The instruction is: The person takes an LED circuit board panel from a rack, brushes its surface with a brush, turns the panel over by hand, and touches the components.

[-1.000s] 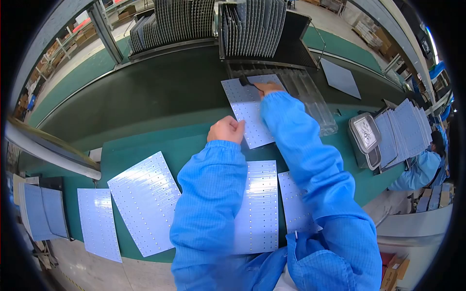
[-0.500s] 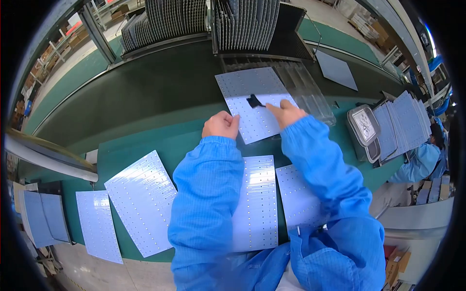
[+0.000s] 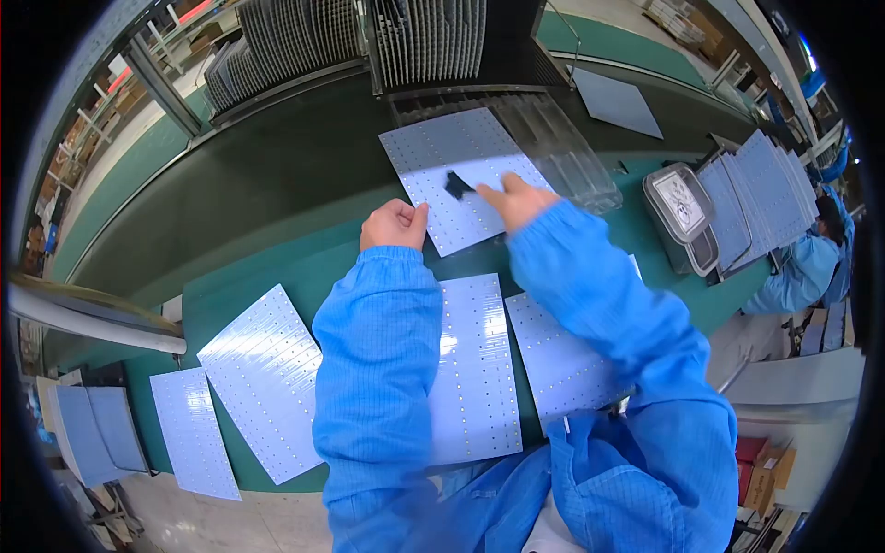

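Observation:
A white circuit board (image 3: pixel 442 147) dotted with rows of small points lies tilted in front of me, its far right part overlapping a clear plastic tray (image 3: pixel 576 161). My left hand (image 3: pixel 394 225) is closed at the board's near left edge, thumb along the edge and fingers curled under. In my right hand (image 3: pixel 518 199), slightly blurred, is a small black brush (image 3: pixel 456 185), its dark head over the middle of the board. Similar boards lie on the green mat nearer to me: a middle board (image 3: pixel 475 369), a left board (image 3: pixel 263 382) and a right board (image 3: pixel 562 355), partly under my sleeves.
Racks of upright boards (image 3: pixel 300 51) stand at the back on the dark belt (image 3: pixel 277 147). To the right are metal tins (image 3: pixel 680 207) and stacked boards (image 3: pixel 761 198), with a co-worker's blue sleeve (image 3: pixel 795 272) beyond. Another board (image 3: pixel 618 101) lies at the far right.
The whole view has shifted, so the board and both hands appear farther left and higher. The brush stays over about the same part of the board, and my left hand keeps its place at the edge.

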A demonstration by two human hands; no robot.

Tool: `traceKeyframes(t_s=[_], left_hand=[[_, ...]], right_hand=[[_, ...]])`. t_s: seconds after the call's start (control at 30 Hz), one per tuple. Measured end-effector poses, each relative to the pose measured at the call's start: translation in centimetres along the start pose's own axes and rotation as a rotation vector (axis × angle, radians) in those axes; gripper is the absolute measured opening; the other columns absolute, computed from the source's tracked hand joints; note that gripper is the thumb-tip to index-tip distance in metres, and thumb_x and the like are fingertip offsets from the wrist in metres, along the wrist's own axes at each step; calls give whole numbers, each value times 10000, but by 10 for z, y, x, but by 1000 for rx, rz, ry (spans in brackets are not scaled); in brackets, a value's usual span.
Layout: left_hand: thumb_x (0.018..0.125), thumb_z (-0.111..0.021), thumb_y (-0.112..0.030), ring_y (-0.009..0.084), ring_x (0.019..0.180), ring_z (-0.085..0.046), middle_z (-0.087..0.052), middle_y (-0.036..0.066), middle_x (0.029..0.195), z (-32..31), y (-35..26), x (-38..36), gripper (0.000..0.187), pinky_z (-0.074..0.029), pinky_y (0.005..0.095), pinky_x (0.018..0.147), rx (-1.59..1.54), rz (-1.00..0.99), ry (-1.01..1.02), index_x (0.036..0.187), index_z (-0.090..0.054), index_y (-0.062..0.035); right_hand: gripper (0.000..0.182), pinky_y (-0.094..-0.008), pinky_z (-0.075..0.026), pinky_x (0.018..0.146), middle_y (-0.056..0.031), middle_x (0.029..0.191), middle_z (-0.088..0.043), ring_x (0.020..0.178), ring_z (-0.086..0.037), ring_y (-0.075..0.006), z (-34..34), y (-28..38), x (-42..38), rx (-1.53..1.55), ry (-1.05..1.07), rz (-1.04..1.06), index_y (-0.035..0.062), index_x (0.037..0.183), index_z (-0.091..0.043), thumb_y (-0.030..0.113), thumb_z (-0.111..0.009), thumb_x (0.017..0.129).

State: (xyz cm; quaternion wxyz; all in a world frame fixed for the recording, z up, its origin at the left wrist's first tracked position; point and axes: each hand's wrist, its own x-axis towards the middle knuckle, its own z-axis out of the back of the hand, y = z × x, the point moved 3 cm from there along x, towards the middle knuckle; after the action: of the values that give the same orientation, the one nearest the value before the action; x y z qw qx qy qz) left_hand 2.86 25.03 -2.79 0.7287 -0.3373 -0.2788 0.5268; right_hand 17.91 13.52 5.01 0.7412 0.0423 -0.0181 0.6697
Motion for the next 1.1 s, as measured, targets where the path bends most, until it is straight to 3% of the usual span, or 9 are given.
traceKeyframes(t_s=[0.13, 0.23, 0.33, 0.5, 0.57, 0.63, 0.83, 0.93, 1.1], left_hand=[[743, -669, -293, 207, 564, -593, -611, 88, 608, -2, 2, 0, 272, -481, 318, 581, -16, 38, 0, 656, -606, -42], [749, -668, -296, 192, 563, -592, -610, 83, 606, -3, 4, 1, 278, -479, 313, 576, -49, 36, 19, 659, -608, -39], [774, -672, -261, 103, 525, -574, -604, 44, 567, -3, 4, 1, 262, -464, 266, 521, -19, 11, 2, 674, -610, -27], [778, -669, -258, 93, 519, -563, -605, 41, 569, -8, 10, 5, 261, -458, 252, 508, -29, 1, -17, 680, -611, -24], [780, -667, -257, 91, 515, -558, -604, 40, 569, -7, 10, 4, 262, -457, 248, 505, -12, 2, -12, 679, -610, -22], [783, -663, -255, 88, 511, -551, -605, 42, 572, -7, 10, 4, 267, -457, 249, 505, -8, 5, -6, 675, -606, -17], [783, -663, -263, 89, 508, -548, -607, 42, 578, -9, 13, 6, 272, -448, 243, 487, -39, -3, 2, 683, -612, -16], [783, -664, -265, 88, 505, -546, -609, 43, 582, -8, 10, 5, 272, -445, 244, 479, -20, -2, -12, 689, -615, -15], [785, -664, -265, 87, 505, -545, -608, 46, 585, -8, 12, 5, 274, -444, 248, 472, -44, 4, -11, 692, -613, -12]], right_hand=[[510, -392, -525, 622, -128, 960, -530, 688, -620, -313, -6, -3, -23, -61, 48, -11, 157, 1242, -502, 30, -509, 748], [502, -399, -523, 639, -127, 963, -531, 686, -618, -320, -4, -5, -63, 25, -86, 16, 162, 1240, -500, 25, -486, 757], [471, -400, -524, 648, -138, 964, -524, 681, -620, -303, 8, 11, -33, 23, -6, -44, 159, 1231, -499, 43, -486, 774], [467, -408, -521, 619, -166, 983, -515, 697, -625, -314, -5, 9, -55, 55, 72, -95, 138, 1234, -487, 39, -487, 777], [468, -414, -521, 606, -172, 989, -513, 697, -624, -327, -8, 12, -61, 67, -47, -59, 134, 1230, -488, 38, -483, 772], [456, -401, -523, 596, -166, 987, -516, 686, -625, -319, 0, 16, -41, 25, 67, -124, 140, 1224, -496, 54, -484, 777], [428, -366, -514, 540, -143, 952, -514, 608, -616, -277, -2, 19, -64, -2, -129, -49, 98, 1180, -537, 40, -517, 757], [414, -329, -497, 489, -109, 829, -489, 550, -589, -227, 0, 28, -58, 9, -331, 53, 109, 1135, -572, 40, -540, 728], [402, -327, -499, 508, -102, 825, -481, 578, -583, -220, -10, 34, -81, -24, -334, 42, 78, 1118, -573, 33, -543, 720]])
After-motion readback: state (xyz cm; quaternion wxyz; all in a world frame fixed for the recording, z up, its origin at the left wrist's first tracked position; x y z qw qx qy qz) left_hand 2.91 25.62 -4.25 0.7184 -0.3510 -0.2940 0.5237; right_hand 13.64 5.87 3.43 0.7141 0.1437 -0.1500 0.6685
